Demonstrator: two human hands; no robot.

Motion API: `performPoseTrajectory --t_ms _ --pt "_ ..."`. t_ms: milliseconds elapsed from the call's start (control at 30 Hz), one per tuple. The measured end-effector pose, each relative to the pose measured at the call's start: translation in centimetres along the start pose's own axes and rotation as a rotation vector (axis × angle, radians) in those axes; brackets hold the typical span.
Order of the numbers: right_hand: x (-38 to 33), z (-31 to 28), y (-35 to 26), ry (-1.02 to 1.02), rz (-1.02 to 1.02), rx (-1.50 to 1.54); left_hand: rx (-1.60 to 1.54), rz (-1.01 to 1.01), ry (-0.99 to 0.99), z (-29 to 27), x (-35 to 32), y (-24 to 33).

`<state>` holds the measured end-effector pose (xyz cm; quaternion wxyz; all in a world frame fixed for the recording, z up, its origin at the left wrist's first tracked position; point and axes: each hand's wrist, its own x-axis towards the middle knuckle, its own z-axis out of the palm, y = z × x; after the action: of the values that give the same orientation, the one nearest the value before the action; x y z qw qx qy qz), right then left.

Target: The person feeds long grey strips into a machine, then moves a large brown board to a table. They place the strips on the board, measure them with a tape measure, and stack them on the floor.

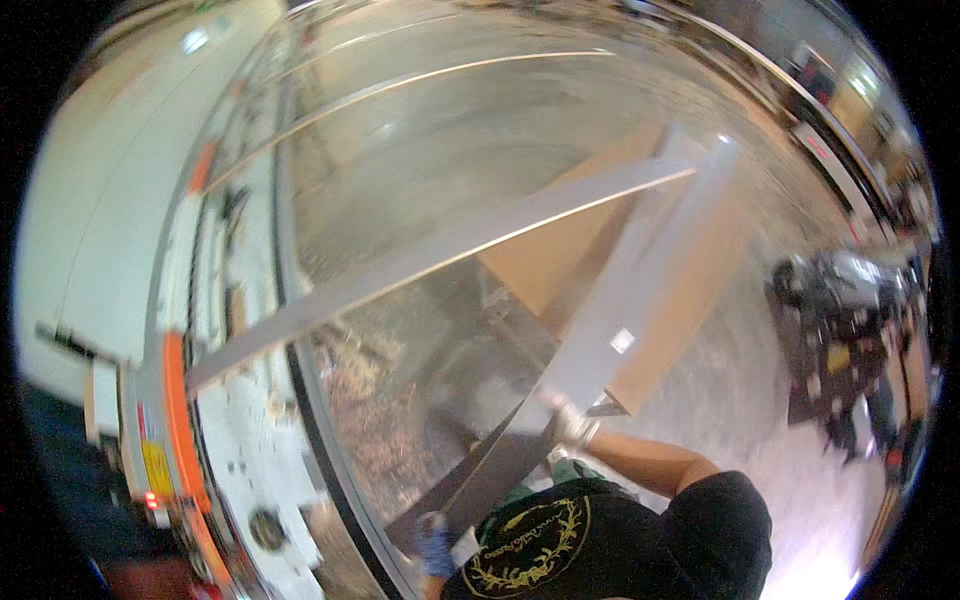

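Observation:
A long grey board (590, 350) slants away from my body toward the far right, with a small white label on its face. Its near part looks darker, with an edge line running along it; whether that is a second strip I cannot tell. My left hand (434, 543), in a bluish glove, grips the near end by the machine's rail. My right hand (572, 424), in a pale glove, holds the board's right edge farther along. Motion blurs both hands, and the board hides some of the fingers.
Brown panels (545, 265) lie under and beside the board. Another long grey strip (440, 250) reaches from the orange and white machine (180, 430) on the left across the floor. Wood shavings (365, 400) litter the floor beside the rail. Dark, cluttered equipment (845, 330) stands at the right.

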<state>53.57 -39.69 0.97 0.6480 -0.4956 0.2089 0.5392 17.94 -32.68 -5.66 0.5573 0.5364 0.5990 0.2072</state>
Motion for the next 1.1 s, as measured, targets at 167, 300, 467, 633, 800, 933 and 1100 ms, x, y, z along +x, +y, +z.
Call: performPoseTrajectory --t_ms 167,300,467,633,800,933,1100 --pt "11.5 -12.8 -14.5 -0.121 -0.598 -0.025 -0.668 0.026 0.238 -17.9 -0.5 3.6" --pt "14.0 -14.5 -14.2 -0.362 -0.466 -0.271 -0.972 -0.156 0.943 -19.9 0.0 4.6" --pt "6.1 -5.9 -5.2 -0.437 -0.14 -0.176 -1.129 0.066 1.102 -20.6 3.1 0.4" --pt "4.6 -11.9 -10.1 -0.249 -0.522 -0.16 -1.022 0.01 1.181 -22.0 8.1 3.0" --pt "-0.1 -10.7 -7.9 -0.38 -0.118 -0.014 -0.573 0.123 1.212 -26.2 15.5 4.0" --pt "2.7 -12.1 -3.7 -0.251 -0.016 0.114 -0.533 0.089 1.103 -26.6 18.8 5.9" --pt "0.1 -7.9 -0.7 -0.138 -0.117 0.128 -0.374 0.072 1.048 -26.7 20.9 7.4"
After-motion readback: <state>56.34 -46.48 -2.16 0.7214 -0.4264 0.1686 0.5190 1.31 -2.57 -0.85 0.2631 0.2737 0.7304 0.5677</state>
